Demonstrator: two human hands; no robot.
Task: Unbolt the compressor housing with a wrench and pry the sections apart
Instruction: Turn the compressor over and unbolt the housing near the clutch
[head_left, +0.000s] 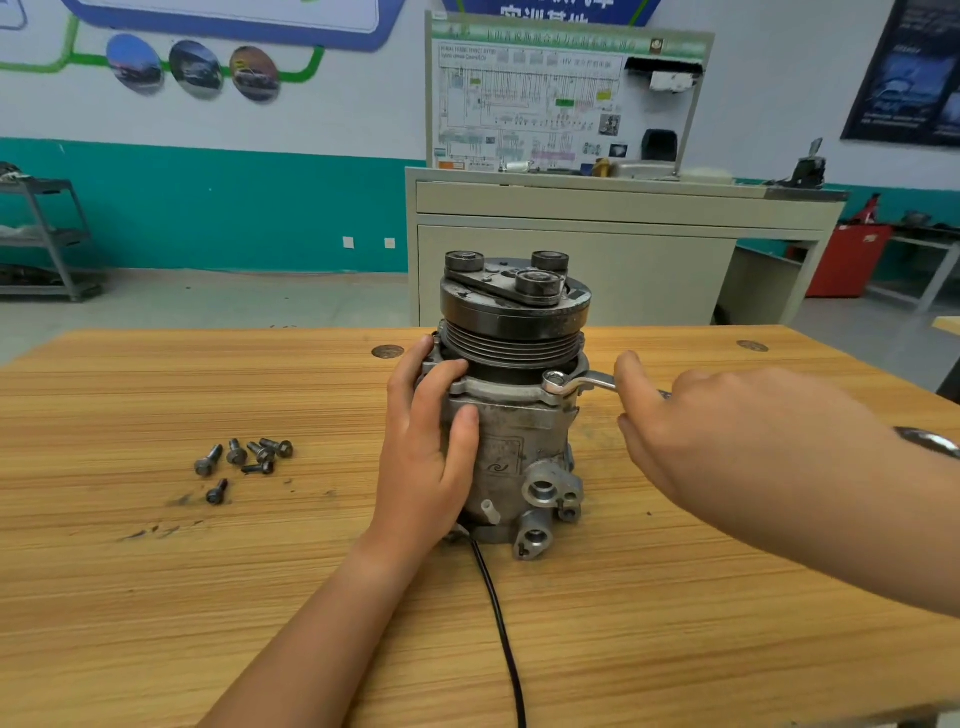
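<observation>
Left hand (426, 457): it is wrapped round the left side of the compressor (514, 436). The thumb is laid flat on the front of the grey body. The other fingers are curled over the edge of the flange near the top.
Right hand (727, 431): it is closed round the handle of the wrench (576, 384). One finger is stuck up above the handle.
Wrench: the ring end is set on the front right corner of the flange. The handle runs off to the right into the hand.
Compressor: it is stood upright in the middle of the wooden table (208, 597). The dark pulley (514, 322) is on top and the round ports are low at the front.
Loose bolts (244, 460): six are laid in a small group on the table, to the left and well apart from the compressor.
Cable (498, 613): a black one runs from the base to the near edge of the table.
Hidden: the bolt head under the ring cannot be seen. Most of the wrench handle is covered by the right hand. The back of the compressor is out of sight. A shiny band (927, 441) on the right wrist is cut off at the edge.
</observation>
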